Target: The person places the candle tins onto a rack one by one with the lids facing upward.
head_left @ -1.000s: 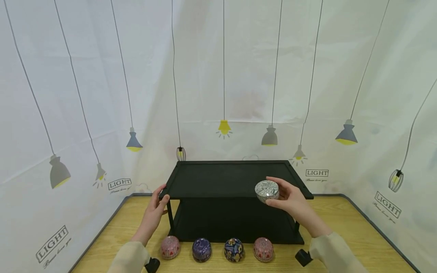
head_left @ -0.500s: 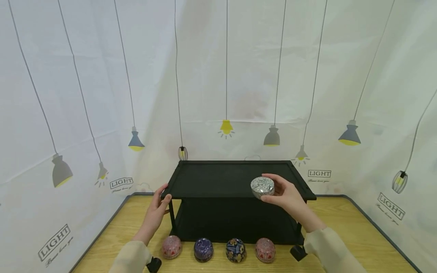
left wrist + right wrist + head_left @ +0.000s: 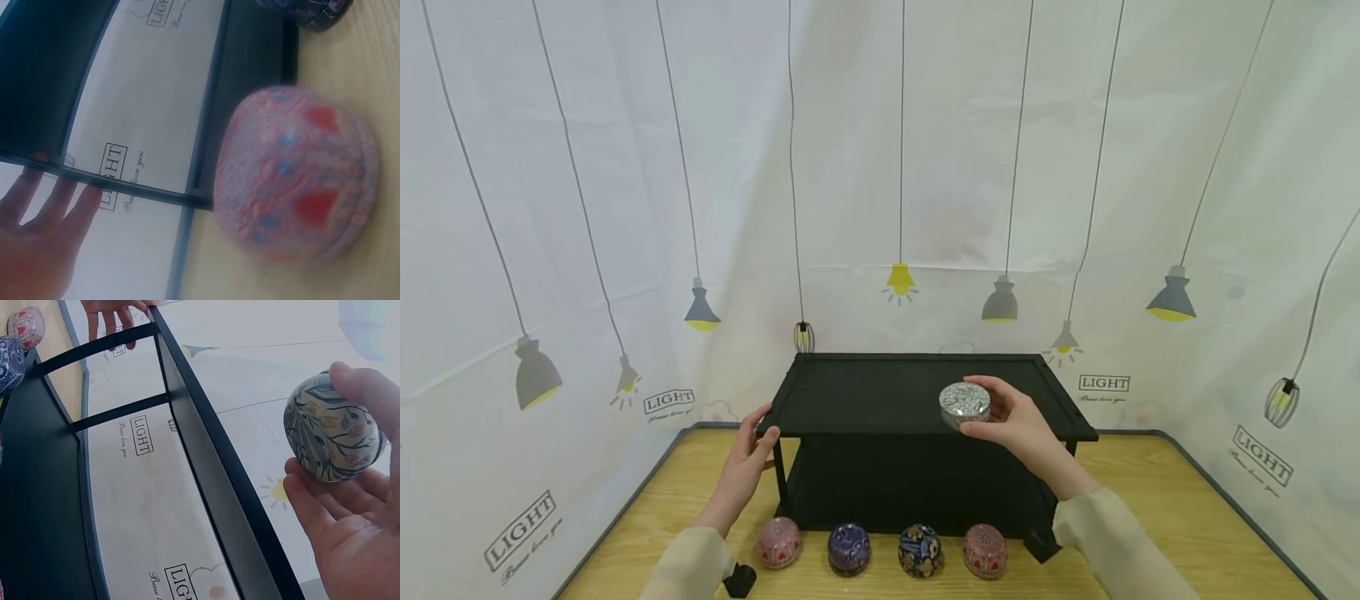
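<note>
- Pinching the round, silvery, leaf-patterned tin [image 3: 964,406] by its sides, your right hand [image 3: 1017,427] holds it above the black two-tier rack [image 3: 857,396], near the front edge.
- Expect it to be light and stiff, its glossy shell probably slippery and dentable; take opposite side walls, thumb against fingers.
- Your left hand [image 3: 743,468] rests straight fingers against the rack's left front corner.
- Nearer you, four rounded, patterned tins [image 3: 849,548] line the pale wooden table [image 3: 1138,517].

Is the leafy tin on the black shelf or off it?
Off. The right hand holds the leafy tin, and the right wrist view shows a gap between it and the black shelf.
</note>
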Available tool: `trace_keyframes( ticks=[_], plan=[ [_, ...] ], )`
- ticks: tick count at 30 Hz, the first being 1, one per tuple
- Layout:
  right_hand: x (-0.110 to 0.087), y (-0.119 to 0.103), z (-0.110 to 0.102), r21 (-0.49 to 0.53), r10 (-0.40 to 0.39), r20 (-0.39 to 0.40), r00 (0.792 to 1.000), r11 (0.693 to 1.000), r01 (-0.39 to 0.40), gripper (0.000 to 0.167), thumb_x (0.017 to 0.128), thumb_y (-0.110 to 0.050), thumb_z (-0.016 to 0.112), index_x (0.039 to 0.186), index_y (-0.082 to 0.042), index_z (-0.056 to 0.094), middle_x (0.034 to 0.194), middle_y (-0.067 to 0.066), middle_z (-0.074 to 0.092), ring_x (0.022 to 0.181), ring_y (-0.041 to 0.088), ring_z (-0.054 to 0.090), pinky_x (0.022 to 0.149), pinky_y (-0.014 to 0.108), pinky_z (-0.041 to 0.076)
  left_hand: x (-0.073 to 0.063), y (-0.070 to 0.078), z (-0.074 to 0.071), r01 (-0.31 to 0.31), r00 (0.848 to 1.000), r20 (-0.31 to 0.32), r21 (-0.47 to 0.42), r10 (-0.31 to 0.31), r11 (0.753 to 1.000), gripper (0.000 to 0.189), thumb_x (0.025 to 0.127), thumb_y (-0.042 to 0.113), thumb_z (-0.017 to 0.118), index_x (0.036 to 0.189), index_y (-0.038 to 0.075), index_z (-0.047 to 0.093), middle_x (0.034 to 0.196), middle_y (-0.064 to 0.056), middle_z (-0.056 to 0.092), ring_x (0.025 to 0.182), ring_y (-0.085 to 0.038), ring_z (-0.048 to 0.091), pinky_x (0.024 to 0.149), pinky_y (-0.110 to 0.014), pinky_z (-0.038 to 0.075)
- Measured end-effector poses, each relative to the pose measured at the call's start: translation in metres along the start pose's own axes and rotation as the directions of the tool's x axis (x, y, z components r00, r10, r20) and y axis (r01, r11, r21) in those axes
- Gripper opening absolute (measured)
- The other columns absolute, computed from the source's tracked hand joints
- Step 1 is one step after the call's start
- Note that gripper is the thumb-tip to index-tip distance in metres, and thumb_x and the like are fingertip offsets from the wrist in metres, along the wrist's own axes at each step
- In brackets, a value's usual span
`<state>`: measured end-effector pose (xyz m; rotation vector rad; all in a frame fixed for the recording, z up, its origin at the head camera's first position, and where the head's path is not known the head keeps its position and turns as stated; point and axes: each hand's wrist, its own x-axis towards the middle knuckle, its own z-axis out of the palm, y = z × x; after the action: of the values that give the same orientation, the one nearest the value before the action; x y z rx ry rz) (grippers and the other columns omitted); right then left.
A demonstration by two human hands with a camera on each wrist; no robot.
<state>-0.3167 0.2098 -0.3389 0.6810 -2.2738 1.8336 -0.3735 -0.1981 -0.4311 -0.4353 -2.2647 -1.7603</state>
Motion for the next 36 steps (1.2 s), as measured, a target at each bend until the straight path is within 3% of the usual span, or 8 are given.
trace_keyframes(
  ticks=[10, 18, 26, 36],
  plan=[
    [0.01, 0.002, 0.005, 0.026, -0.009, 0.022, 1.0, 1.0, 0.008, 0.069, 0.084, -0.012, 0.077, 0.142, 0.0, 0.041, 0.127, 0.021, 0.052, 0.102, 0.02, 0.061, 0.08, 0.035, 0.054, 0.002, -0.005, 0.0, 0.0, 1.0, 0.014, -0.027, 0.0, 1.0, 0.05, 0.103, 0.034, 0.047, 0.15, 0.026, 0.029, 0.154, -0.019, 0.026, 0.132, -0.041, 0.038, 0.096, -0.062, 0.039],
    [0.019, 0.003, 0.014, 0.016, -0.001, 0.016, 1.0, 1.0, 0.001, 0.065, 0.083, -0.014, 0.078, 0.14, -0.008, 0.046, 0.124, 0.018, 0.055, 0.099, 0.021, 0.061, 0.079, 0.033, 0.054, 0.002, -0.005, -0.002, 0.015, 1.0, 0.006, -0.026, -0.014, 1.0, 0.051, 0.103, 0.035, 0.048, 0.15, 0.027, 0.029, 0.153, -0.021, 0.028, 0.132, -0.041, 0.038, 0.096, -0.062, 0.04],
    [0.026, 0.002, 0.016, -0.024, 0.016, -0.006, 1.0, 1.0, -0.016, 0.064, 0.084, -0.016, 0.078, 0.14, -0.008, 0.047, 0.115, 0.015, 0.058, 0.085, 0.02, 0.057, 0.076, 0.032, 0.052, 0.003, -0.003, -0.001, 0.015, 1.0, 0.012, -0.036, -0.015, 0.999, 0.052, 0.103, 0.036, 0.048, 0.15, 0.027, 0.029, 0.154, -0.02, 0.027, 0.133, -0.041, 0.038, 0.096, -0.062, 0.039],
    [0.032, -0.003, 0.021, -0.004, 0.006, 0.005, 1.0, 1.0, -0.006, 0.064, 0.083, -0.014, 0.078, 0.14, -0.011, 0.048, 0.12, 0.015, 0.057, 0.093, 0.023, 0.061, 0.077, 0.032, 0.054, 0.002, -0.004, -0.001, 0.012, 1.0, 0.002, -0.039, -0.012, 0.999, 0.052, 0.103, 0.036, 0.048, 0.15, 0.026, 0.029, 0.154, -0.019, 0.025, 0.133, -0.042, 0.037, 0.095, -0.064, 0.039]
  ],
)
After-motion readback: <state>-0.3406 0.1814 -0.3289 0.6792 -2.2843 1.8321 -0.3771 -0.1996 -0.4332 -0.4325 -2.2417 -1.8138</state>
